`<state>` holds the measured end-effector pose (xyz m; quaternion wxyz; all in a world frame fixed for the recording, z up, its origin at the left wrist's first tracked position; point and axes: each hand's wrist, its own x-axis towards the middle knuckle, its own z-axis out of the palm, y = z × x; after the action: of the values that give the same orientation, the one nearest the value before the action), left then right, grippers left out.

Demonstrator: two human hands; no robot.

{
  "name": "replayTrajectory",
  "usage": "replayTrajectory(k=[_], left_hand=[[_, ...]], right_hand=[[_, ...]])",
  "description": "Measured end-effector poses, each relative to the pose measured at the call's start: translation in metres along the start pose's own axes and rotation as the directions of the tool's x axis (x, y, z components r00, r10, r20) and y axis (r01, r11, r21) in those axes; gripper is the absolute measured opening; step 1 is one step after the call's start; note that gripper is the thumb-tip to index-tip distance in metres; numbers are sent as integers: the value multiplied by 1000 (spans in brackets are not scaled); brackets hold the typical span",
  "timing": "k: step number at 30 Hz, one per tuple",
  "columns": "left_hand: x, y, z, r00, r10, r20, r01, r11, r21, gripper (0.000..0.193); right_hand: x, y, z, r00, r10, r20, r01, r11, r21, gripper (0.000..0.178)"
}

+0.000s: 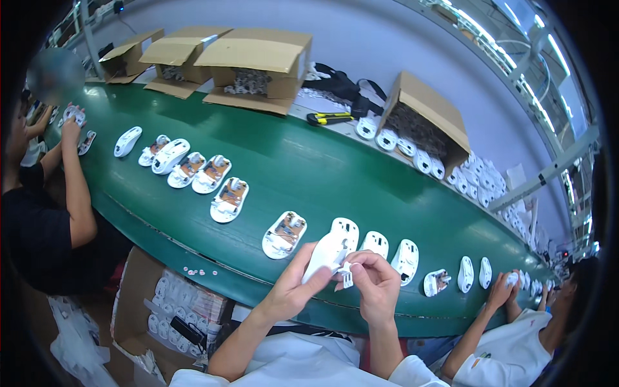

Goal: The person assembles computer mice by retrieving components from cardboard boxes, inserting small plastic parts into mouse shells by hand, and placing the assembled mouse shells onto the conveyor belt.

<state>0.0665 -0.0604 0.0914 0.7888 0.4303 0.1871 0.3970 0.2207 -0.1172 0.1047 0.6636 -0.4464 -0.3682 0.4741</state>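
Note:
My left hand (293, 289) is closed around a white computer mouse shell (327, 251), holding it tilted above the near edge of the green bench (258, 148). At the shell's lower end, my right hand (379, 287) pinches a small white slotted plastic part (348, 277). Whether that part touches the shell is hard to make out. Left of my hands lies a mouse base with an exposed circuit board (284, 235). Just beyond my right hand rest two white mouse pieces, one partly hidden (374, 242) and one longer (405, 262).
More mouse bases and shells (171, 157) line the bench on both sides. Cardboard boxes (258, 51) and a yellow-black utility knife (330, 119) sit along the back. Co-workers sit left (48, 238) and right (509, 348). A carton of white parts (129, 309) stands below the bench, left.

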Motion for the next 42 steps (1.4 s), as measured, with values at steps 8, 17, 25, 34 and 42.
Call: replayTrajectory(k=[8,17,25,34,42], left_hand=[[36,-5,24,903,210,374,-426,325,844,63],[56,-44,29,936,351,25,-348,916,197,66],[58,-45,23,998,41,-50,-59,906,-419,49],[42,-49,10,981,-172,-89,160,979,-127,48],[43,-49,11,965,-215,-149,208,976,-60,43]], right_hand=[[1,-20,-73,986,-113,123,107,993,58,5],[-4,-16,-69,975,-68,210,95,988,-123,8],[-8,-22,-47,945,-327,-21,258,780,-570,11],[28,-4,-37,957,-291,14,184,569,-802,10],[39,3,-40,947,-277,159,268,417,-868,10]])
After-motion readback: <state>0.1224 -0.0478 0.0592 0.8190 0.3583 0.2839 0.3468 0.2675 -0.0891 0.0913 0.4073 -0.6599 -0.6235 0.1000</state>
